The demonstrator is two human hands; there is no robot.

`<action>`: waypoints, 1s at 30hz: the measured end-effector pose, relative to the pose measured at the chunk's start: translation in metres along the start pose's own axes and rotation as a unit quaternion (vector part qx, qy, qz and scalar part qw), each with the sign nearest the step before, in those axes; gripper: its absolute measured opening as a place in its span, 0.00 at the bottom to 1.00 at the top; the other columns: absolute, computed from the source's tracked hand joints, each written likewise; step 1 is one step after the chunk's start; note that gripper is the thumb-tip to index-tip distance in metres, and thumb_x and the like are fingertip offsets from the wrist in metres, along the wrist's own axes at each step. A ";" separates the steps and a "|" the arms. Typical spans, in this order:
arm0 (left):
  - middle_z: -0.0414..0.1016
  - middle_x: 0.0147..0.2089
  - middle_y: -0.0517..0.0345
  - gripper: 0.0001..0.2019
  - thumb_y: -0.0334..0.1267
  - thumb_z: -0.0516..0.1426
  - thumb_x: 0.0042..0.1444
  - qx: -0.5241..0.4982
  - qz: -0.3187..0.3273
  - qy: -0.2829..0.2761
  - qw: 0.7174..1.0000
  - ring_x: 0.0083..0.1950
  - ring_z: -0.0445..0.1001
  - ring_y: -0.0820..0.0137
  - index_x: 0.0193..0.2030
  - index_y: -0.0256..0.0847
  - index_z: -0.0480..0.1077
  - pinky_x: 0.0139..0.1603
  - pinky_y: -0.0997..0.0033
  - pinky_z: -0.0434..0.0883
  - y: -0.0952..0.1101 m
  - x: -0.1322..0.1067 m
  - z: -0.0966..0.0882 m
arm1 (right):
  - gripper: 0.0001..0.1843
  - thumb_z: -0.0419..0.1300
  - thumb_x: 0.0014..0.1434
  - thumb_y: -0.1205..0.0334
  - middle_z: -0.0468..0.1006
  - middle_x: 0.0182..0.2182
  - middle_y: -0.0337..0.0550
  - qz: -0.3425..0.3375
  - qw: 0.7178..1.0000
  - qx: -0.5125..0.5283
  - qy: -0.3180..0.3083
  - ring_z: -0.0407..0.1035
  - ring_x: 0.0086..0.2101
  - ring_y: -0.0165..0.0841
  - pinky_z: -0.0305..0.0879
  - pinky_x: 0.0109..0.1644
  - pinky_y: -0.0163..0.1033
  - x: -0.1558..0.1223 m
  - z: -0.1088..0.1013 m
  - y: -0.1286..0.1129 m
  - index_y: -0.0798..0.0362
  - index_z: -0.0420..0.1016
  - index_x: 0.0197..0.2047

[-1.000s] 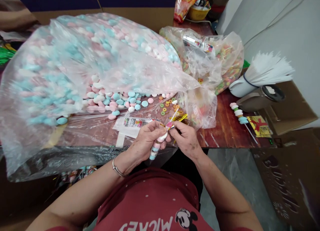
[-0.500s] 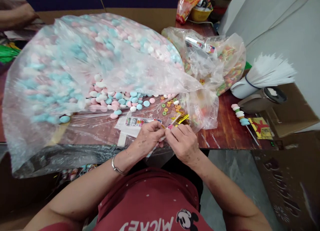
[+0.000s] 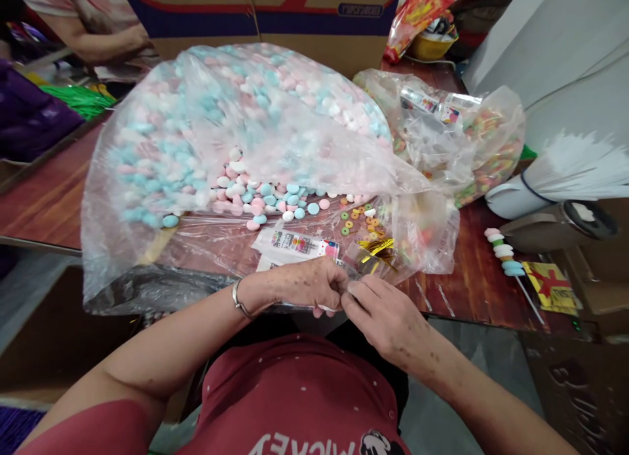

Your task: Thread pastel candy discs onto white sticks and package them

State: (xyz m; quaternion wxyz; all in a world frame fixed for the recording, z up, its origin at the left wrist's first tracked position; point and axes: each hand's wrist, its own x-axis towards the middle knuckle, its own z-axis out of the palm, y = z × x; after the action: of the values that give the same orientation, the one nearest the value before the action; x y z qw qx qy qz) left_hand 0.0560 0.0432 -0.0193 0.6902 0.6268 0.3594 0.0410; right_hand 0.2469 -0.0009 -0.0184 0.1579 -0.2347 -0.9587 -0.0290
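Note:
Close together at the table's front edge, my left hand and my right hand meet at the fingertips. Both are closed in a pinch on something small, mostly hidden by the fingers. A bit of clear plastic shows just beyond them. Gold foil ties lie past my right fingertips. Printed labels lie beyond my left hand. Farther back are loose pink, white and blue candies and small ring-shaped candies, beside the large clear bag full of such candies.
To the right, a candy skewer lies by a yellow card. Behind it stand a white mug of white sticks and a dark mug. A bag of ring candies and a large carton stand farther back. Another person's arm shows upper left.
The view has shifted left and up, so the table's things appear farther right. My left hand has turned knuckles-up; the white stick seen at my fingers before is now hidden.

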 end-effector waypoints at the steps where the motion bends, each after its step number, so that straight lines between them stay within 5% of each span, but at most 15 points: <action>1: 0.67 0.20 0.63 0.05 0.25 0.53 0.44 0.050 0.023 0.027 0.998 0.22 0.66 0.74 0.24 0.38 0.66 0.23 0.76 0.65 0.001 0.000 0.002 | 0.17 0.44 0.67 0.71 0.71 0.30 0.48 0.030 0.999 -0.023 0.008 0.61 0.33 0.37 0.62 0.38 0.42 0.000 0.002 -0.004 0.58 0.74 0.38; 4: 0.70 0.23 0.57 0.08 0.24 0.52 0.50 0.252 0.085 0.184 0.946 0.25 0.68 0.69 0.26 0.38 0.67 0.27 0.69 0.67 0.002 0.004 0.015 | 0.16 0.44 0.65 0.74 0.70 0.28 0.47 0.128 0.988 -0.083 0.035 0.60 0.31 0.37 0.59 0.34 0.41 0.003 0.013 -0.007 0.56 0.72 0.34; 7: 0.75 0.32 0.45 0.11 0.22 0.48 0.57 0.408 0.134 0.347 0.834 0.32 0.72 0.60 0.35 0.33 0.70 0.35 0.60 0.70 -0.002 0.013 0.031 | 0.14 0.47 0.64 0.71 0.70 0.25 0.46 0.223 0.966 -0.077 0.108 0.62 0.29 0.37 0.58 0.31 0.40 0.009 0.029 0.004 0.54 0.69 0.31; 10: 0.76 0.42 0.39 0.10 0.26 0.48 0.62 0.465 0.254 0.465 0.709 0.43 0.73 0.57 0.40 0.32 0.71 0.43 0.56 0.69 -0.009 0.018 0.043 | 0.09 0.51 0.64 0.66 0.74 0.27 0.43 0.330 0.920 0.084 0.195 0.66 0.29 0.34 0.63 0.32 0.37 0.016 0.037 0.018 0.53 0.69 0.33; 12: 0.76 0.40 0.41 0.08 0.30 0.51 0.62 0.435 0.325 0.492 0.680 0.41 0.72 0.59 0.40 0.33 0.71 0.43 0.58 0.68 -0.013 0.017 0.047 | 0.08 0.52 0.63 0.64 0.73 0.26 0.37 0.397 0.860 0.219 0.233 0.66 0.27 0.30 0.64 0.32 0.34 0.020 0.035 0.019 0.51 0.68 0.32; 13: 0.76 0.37 0.43 0.08 0.33 0.51 0.63 0.394 0.338 0.488 0.701 0.39 0.72 0.61 0.39 0.34 0.71 0.42 0.59 0.68 -0.014 0.015 0.047 | 0.08 0.52 0.63 0.64 0.73 0.25 0.36 0.420 0.829 0.269 0.254 0.66 0.26 0.29 0.64 0.31 0.33 0.021 0.031 0.016 0.51 0.68 0.32; 15: 0.75 0.32 0.48 0.14 0.40 0.50 0.65 0.247 0.310 0.457 0.797 0.35 0.71 0.64 0.36 0.35 0.72 0.39 0.62 0.68 -0.014 0.010 0.047 | 0.07 0.54 0.62 0.63 0.73 0.25 0.34 0.429 0.791 0.320 0.296 0.66 0.26 0.28 0.63 0.30 0.32 0.024 0.024 0.006 0.51 0.69 0.32; 17: 0.76 0.33 0.50 0.20 0.48 0.47 0.66 0.018 0.250 0.422 0.871 0.35 0.72 0.65 0.36 0.36 0.74 0.41 0.63 0.69 -0.009 0.006 0.043 | 0.06 0.55 0.62 0.64 0.74 0.26 0.35 0.393 0.794 0.340 0.315 0.67 0.27 0.27 0.63 0.32 0.32 0.026 0.017 -0.009 0.52 0.70 0.33; 19: 0.78 0.34 0.51 0.25 0.55 0.45 0.65 -0.201 0.235 0.396 0.865 0.38 0.74 0.64 0.38 0.39 0.76 0.44 0.61 0.70 -0.003 0.001 0.039 | 0.07 0.54 0.62 0.66 0.73 0.26 0.35 0.348 0.811 0.362 0.299 0.67 0.26 0.27 0.63 0.32 0.32 0.028 0.014 -0.021 0.52 0.69 0.31; 21: 0.79 0.32 0.51 0.28 0.61 0.46 0.62 -0.308 0.279 0.360 0.835 0.38 0.75 0.61 0.36 0.41 0.77 0.45 0.58 0.71 0.002 -0.008 0.034 | 0.09 0.53 0.62 0.67 0.71 0.24 0.35 0.333 0.815 0.386 0.275 0.65 0.25 0.26 0.62 0.30 0.32 0.030 0.015 -0.028 0.52 0.67 0.29; 25: 0.73 0.19 0.52 0.31 0.62 0.47 0.61 -0.203 0.333 0.245 0.888 0.31 0.73 0.61 0.24 0.42 0.77 0.40 0.59 0.70 0.000 -0.036 0.028 | 0.09 0.53 0.62 0.68 0.70 0.24 0.35 0.341 0.817 0.355 0.300 0.64 0.25 0.26 0.62 0.29 0.31 0.032 0.023 -0.030 0.52 0.68 0.30; 28: 0.75 0.24 0.53 0.29 0.59 0.47 0.63 -0.096 0.207 0.277 0.933 0.31 0.71 0.65 0.27 0.40 0.77 0.40 0.63 0.69 -0.014 -0.052 0.027 | 0.07 0.53 0.62 0.69 0.73 0.27 0.37 0.303 0.827 0.340 0.330 0.67 0.28 0.27 0.64 0.33 0.32 0.036 0.027 -0.035 0.52 0.70 0.34; 30: 0.77 0.30 0.54 0.25 0.58 0.50 0.62 -0.120 0.134 0.326 0.928 0.34 0.72 0.66 0.31 0.40 0.77 0.41 0.66 0.70 -0.022 -0.056 0.029 | 0.07 0.53 0.62 0.68 0.74 0.29 0.39 0.276 0.826 0.371 0.323 0.69 0.30 0.28 0.66 0.36 0.33 0.041 0.031 -0.043 0.52 0.71 0.35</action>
State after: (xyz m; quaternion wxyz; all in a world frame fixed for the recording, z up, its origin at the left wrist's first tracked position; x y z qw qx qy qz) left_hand 0.0223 -0.0143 -0.0156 0.5931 0.5332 0.4701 0.3781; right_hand 0.1835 -0.0173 -0.0344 0.5349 -0.3907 -0.6866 0.2996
